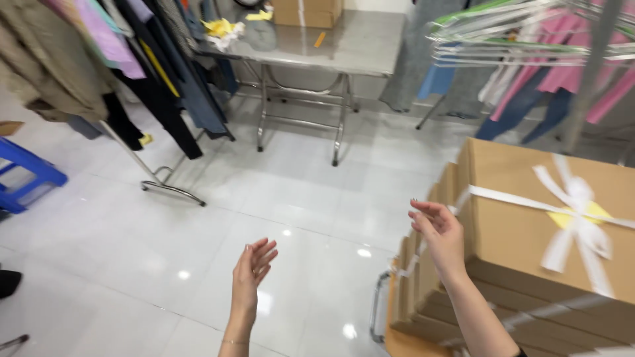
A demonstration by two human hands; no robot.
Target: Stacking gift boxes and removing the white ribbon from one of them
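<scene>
White tiled floor (198, 225) of a clothing storeroom, both hands raised and empty.

Left hand (253, 264) hangs open over the floor, fingers spread, touching nothing. Right hand (440, 231), at its three o'clock, is open too, just beside the white strap (503, 197) tying a stack of flat cardboard boxes (509, 231). A steel table (331, 46) stands at twelve o'clock.

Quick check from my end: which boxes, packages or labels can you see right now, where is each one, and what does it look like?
Bundle of flat cardboard boxes: at right beside the right hand, brown, stacked, tied with white strap; a yellow patch sits under the knot.
Cardboard box: on the steel table at the back, brown, rectangular, partly out of view.
Left hand: open over the floor, holding nothing.
No signs or screens in view.
</scene>
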